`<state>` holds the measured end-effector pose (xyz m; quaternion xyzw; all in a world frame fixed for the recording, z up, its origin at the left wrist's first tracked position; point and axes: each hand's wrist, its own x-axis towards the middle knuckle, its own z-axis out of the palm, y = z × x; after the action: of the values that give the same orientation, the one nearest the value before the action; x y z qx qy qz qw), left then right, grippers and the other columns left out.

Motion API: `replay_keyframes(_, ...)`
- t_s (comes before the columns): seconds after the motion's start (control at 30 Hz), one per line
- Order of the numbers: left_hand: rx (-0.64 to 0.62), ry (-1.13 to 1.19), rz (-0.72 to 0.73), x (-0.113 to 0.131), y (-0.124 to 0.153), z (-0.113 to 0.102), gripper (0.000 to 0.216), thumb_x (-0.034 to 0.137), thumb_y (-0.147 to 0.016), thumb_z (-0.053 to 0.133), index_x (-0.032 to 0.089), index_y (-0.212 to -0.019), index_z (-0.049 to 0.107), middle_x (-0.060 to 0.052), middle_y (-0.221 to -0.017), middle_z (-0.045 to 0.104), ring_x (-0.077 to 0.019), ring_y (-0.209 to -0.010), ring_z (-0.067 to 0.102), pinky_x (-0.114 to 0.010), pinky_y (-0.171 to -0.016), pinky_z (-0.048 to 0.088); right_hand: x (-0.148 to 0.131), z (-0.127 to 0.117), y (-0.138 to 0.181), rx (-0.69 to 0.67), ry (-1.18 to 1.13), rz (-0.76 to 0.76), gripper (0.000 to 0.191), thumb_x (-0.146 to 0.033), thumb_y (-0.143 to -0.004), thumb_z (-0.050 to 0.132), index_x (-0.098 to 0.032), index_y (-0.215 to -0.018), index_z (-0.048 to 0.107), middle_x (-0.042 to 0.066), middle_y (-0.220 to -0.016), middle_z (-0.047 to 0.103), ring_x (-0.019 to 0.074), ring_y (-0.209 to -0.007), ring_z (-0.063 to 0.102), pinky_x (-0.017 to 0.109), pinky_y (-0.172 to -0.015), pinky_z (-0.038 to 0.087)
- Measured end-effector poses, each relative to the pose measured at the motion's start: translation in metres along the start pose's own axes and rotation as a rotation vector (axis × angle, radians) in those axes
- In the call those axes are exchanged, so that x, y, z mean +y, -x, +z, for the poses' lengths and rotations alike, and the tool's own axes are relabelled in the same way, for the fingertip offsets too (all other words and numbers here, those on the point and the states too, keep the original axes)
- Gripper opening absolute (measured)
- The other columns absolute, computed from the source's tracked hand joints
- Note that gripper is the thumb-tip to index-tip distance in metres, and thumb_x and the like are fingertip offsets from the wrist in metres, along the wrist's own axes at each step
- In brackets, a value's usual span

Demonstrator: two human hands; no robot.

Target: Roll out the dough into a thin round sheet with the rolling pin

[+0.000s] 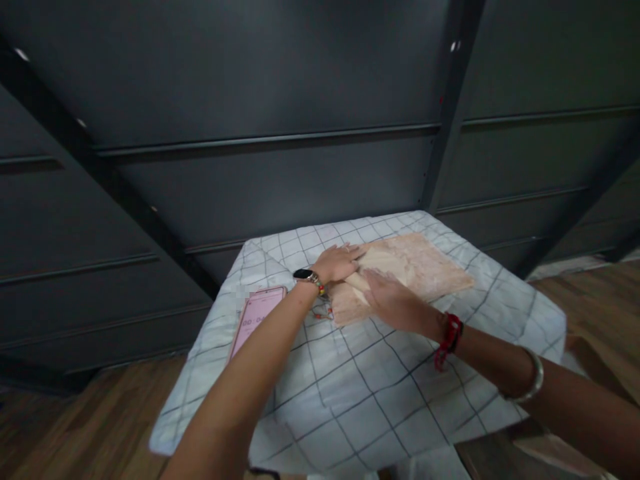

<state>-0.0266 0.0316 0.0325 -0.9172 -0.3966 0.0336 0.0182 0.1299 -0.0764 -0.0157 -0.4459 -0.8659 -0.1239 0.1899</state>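
- The dark panelled wall (270, 73) rises beyond both hands; the table seems set near it so that its front side is left for the person.
- The table (365, 400), covered in a white cloth with dark grid lines, spreads beneath and around the hands, giving them a flat, roomy place to press.
- The peach fabric (445, 270), perhaps a thin pouch, lies directly under both hands and extends to the right of them. It is laid nearly flat, likely so the whole of it can be reached. A paler piece (393, 262) shows at the fingertips; I cannot tell whether it lies on the peach or inside it.
- The left hand (343, 262) rests flat over the fabric's left part, fingers spread and reaching across, as if to steady it.
- The right hand (390, 297) lies low on the near side of the left, its fingers stretched toward it; blur hides whether they pinch anything. That closeness suggests 2 hands sharing 1 spot.
- The phone (260, 313) lies flat to the left of the left hand, partly behind that forearm. It is well off the fabric, probably to be seen without hindering; its large digits suggest a timer.
- A cord with orange-red beads (325, 315) lies just below the left wrist at the fabric's edge, apparently a tie left loose there.
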Motion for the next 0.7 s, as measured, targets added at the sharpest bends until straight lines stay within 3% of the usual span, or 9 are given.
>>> replay_keyframes(0.2, 0.07, 0.063, -0.025, 0.002, -0.015, 0.001, 0.054, 0.024, -0.088, 0.036, 0.022, -0.142, 0.043, -0.004, -0.147, 0.042, -0.0209, -0.134, 0.038, -0.035, -0.107, 0.031, 0.025, -0.008, -0.004, -0.082, 0.0, 0.003, 0.043, -0.017, -0.095, 0.03, -0.005, -0.129, 0.053, 0.02, -0.132, 0.055, 0.0299, -0.122, 0.05, 0.05, -0.101, 0.042)
replay_keyframes(0.3, 0.093, 0.096, -0.019, 0.001, -0.019, 0.002, 0.052, 0.023, -0.088, 0.037, 0.025, -0.139, 0.045, 0.0, -0.145, 0.045, -0.0191, -0.132, 0.041, -0.034, -0.107, 0.031, 0.022, -0.011, -0.005, -0.135, 0.046, -0.026, 0.042, -0.012, -0.092, 0.03, -0.004, -0.123, 0.057, 0.022, -0.129, 0.057, 0.031, -0.119, 0.052, 0.051, -0.097, 0.045)
replay_keyframes(0.5, 0.079, 0.109, -0.044, -0.003, -0.004, 0.007, 0.054, 0.027, -0.089, 0.035, 0.03, -0.142, 0.042, 0.003, -0.148, 0.041, -0.0205, -0.135, 0.036, -0.04, -0.108, 0.027, -0.004, -0.004, 0.001, 0.001, 0.041, -0.044, 0.044, -0.014, -0.091, 0.034, 0.004, -0.128, 0.051, 0.028, -0.131, 0.053, 0.0339, -0.126, 0.046, 0.05, -0.103, 0.039)
replay_keyframes(0.7, 0.111, 0.092, -0.046, 0.004, -0.014, 0.002, 0.052, 0.024, -0.088, 0.036, 0.026, -0.139, 0.047, 0.001, -0.144, 0.046, -0.0203, -0.131, 0.041, -0.035, -0.105, 0.031, 0.028, -0.008, 0.001, -0.039, -0.062, -0.029, 0.042, -0.02, -0.092, 0.036, -0.009, -0.127, 0.056, 0.019, -0.124, 0.061, 0.0311, -0.117, 0.055, 0.049, -0.097, 0.047)
